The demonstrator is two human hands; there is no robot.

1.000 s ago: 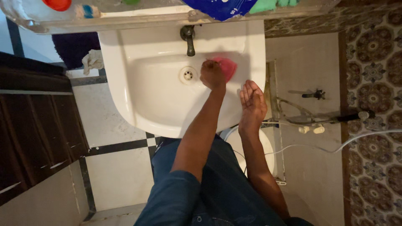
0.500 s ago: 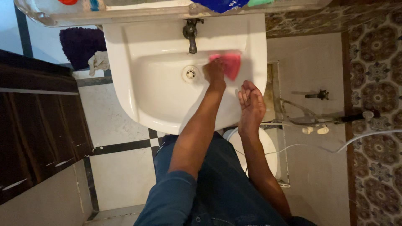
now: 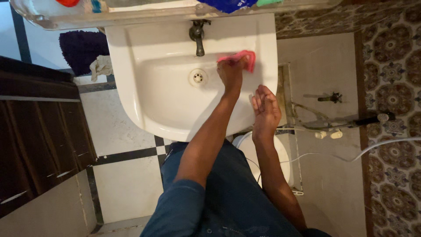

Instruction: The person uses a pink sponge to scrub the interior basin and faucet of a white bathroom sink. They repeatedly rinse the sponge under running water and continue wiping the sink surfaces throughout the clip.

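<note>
My left hand presses a pink cloth against the back right wall of a white wash basin. The cloth is bunched up under my fingers, just right of the dark metal tap and above the drain. Resting on the basin's right front rim is my right hand, fingers loosely curled and holding nothing. Both arms reach out over my blue trousers.
A glass shelf with coloured items runs above the basin. A dark purple mat and a white rag lie left of it. Dark wooden panel at left; wall tap, hose and white round object at right.
My left hand has slid the pink cloth up and to the right, from beside the drain to the basin's back right wall. The right hand has stayed on the rim.
</note>
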